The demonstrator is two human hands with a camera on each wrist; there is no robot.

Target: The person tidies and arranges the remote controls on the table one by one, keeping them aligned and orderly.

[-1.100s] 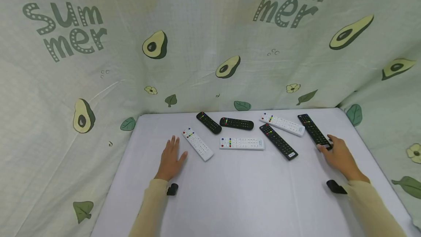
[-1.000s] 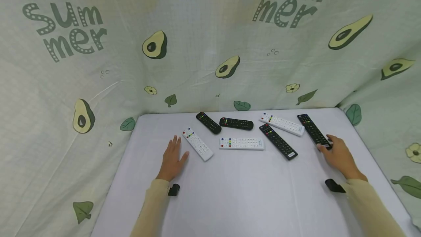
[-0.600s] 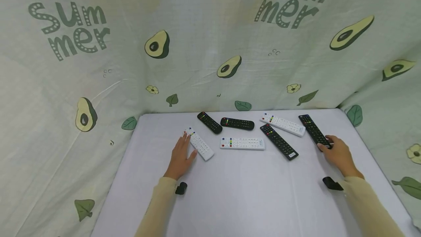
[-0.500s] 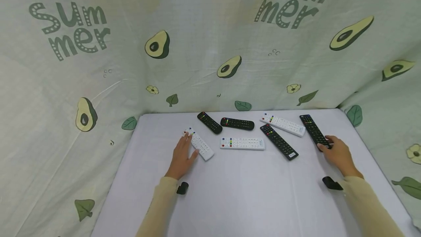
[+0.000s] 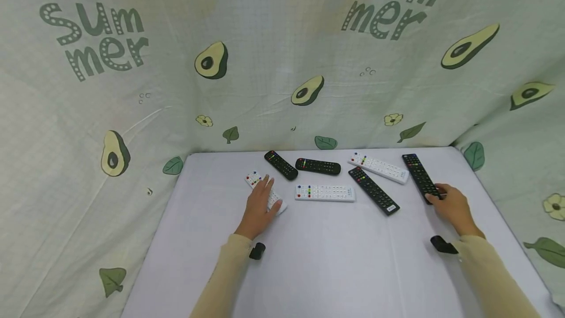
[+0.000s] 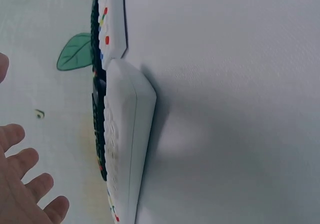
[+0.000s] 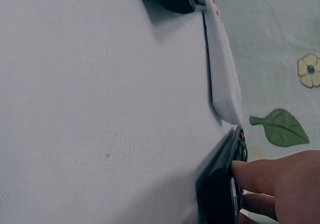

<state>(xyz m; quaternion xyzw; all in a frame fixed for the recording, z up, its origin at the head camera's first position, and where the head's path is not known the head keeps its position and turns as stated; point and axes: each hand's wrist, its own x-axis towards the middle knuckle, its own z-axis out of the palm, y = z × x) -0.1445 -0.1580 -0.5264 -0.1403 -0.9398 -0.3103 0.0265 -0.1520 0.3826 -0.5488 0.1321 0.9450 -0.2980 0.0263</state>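
Note:
In the head view, my left hand (image 5: 259, 210) is over the slanted white remote control (image 5: 253, 178) at the left of the row, hiding its middle. The left wrist view shows the fingers (image 6: 39, 186) spread and extended, apart from that remote's side. At the far right, my right hand (image 5: 453, 210) holds the near end of a black remote control (image 5: 419, 174) between thumb and fingers. The right wrist view has the thumb (image 7: 257, 175) on the button side of this black remote, its near end tipped up in that view.
Between the hands lie two small black remotes (image 5: 280, 165) (image 5: 319, 166), a level white remote (image 5: 324, 193), a slanted black remote (image 5: 373, 190) and another white remote (image 5: 379, 167). They rest on a white-covered table (image 5: 335, 259). A printed cloth (image 5: 256, 87) hangs behind.
My left hand has moved right, from beside the slanted white remote to over it. My right hand has drifted slightly left, and the black remote's near end has shifted left with it.

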